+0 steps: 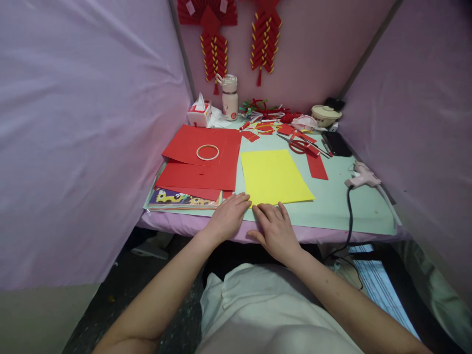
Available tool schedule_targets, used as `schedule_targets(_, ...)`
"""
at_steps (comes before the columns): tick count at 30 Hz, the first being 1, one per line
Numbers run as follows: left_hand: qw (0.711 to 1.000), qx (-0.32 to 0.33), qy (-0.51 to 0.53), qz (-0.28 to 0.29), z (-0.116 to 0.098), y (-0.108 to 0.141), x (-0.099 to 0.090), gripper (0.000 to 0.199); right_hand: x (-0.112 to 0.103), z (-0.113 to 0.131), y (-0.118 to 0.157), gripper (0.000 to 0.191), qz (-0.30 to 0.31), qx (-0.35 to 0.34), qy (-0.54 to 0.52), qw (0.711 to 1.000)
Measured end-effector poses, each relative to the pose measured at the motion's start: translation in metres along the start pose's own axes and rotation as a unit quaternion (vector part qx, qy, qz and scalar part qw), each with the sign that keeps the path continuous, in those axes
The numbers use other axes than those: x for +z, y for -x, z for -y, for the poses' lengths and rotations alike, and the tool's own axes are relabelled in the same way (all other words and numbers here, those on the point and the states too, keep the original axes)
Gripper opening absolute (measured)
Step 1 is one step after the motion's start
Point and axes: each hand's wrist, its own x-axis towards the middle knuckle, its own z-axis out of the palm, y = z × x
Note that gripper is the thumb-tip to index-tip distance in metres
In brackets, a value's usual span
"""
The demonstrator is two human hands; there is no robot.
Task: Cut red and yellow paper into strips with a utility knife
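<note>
A sheet of yellow paper (276, 174) lies flat on the pale green table mat, slightly turned. At its near left corner, my left hand (230, 211) rests with fingers stretched out, the tips on the paper's edge. My right hand (275, 226) lies beside it, fingers spread, fingertips at the paper's near edge and thumb pointing left. Both hands hold nothing. To the left sit sheets of red paper (217, 176) stacked over a patterned paper pack (184, 197). A thin pale ring (207, 152) lies on top of the red sheets.
Behind the yellow paper are red scissors (297, 146), red paper scraps (317, 167) and a phone (337, 143). A glue gun (363, 175) with a dark cord sits at the right. A bottle (230, 101), tissue pack (199, 115) and lidded bowl (326, 115) line the back.
</note>
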Motion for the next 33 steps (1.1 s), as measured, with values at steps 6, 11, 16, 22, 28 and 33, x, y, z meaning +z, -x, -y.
schedule_targets(6, 1.000, -0.004, 0.006, -0.004, -0.0005, -0.0004, -0.0005, 0.036, -0.0028, 0.0025, 0.0003, 0.057, 0.003, 0.003, 0.016, 1.000)
schedule_targets(11, 1.000, -0.005, 0.006, -0.003, 0.0001, -0.0005, -0.0001, 0.037, -0.0050, 0.0041, -0.0004, 0.055, 0.006, 0.006, 0.026, 1.000)
schedule_targets(16, 1.000, -0.002, 0.012, -0.007, 0.0022, 0.0003, 0.0019, 0.038, -0.0056, 0.0049, -0.0002, 0.057, 0.007, 0.007, 0.026, 1.000)
schedule_targets(22, 1.000, -0.006, 0.016, -0.006, 0.0017, 0.0002, 0.0015, 0.038, -0.0050, 0.0051, -0.0003, 0.056, 0.013, 0.010, 0.032, 0.999)
schedule_targets(28, 1.000, -0.006, 0.005, -0.002, 0.0010, 0.0001, 0.0009, 0.037, -0.0018, 0.0063, 0.0006, 0.055, 0.013, 0.010, 0.026, 1.000)
schedule_targets(33, 1.000, 0.004, -0.011, -0.012, 0.0000, 0.0008, 0.0027, 0.037, -0.0026, -0.0026, 0.0092, 0.060, -0.010, 0.015, -0.012, 1.000)
